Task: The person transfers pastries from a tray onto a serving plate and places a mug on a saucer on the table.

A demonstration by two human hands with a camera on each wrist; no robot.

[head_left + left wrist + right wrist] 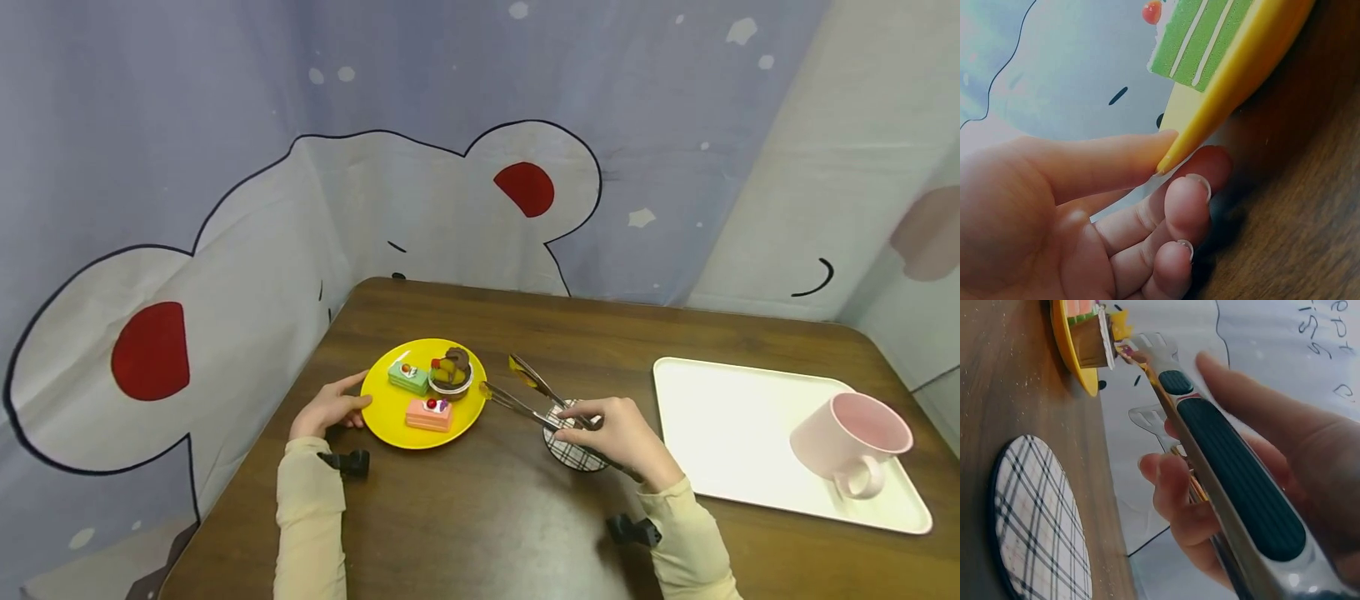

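Head cam: tongs (537, 415) in R hand (624, 432), plate (393, 421) by rim in L hand (330, 408).

A wood-grained surface (480, 525) is bordered by cartoon-printed curtains (420, 75), as in a screened-off corner. The kind of room cannot be told.

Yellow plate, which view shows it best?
The head view: the yellow plate shows there rim to rim. The left wrist view gives a cropped close-up of its edge; the right wrist, a small, cropped side.
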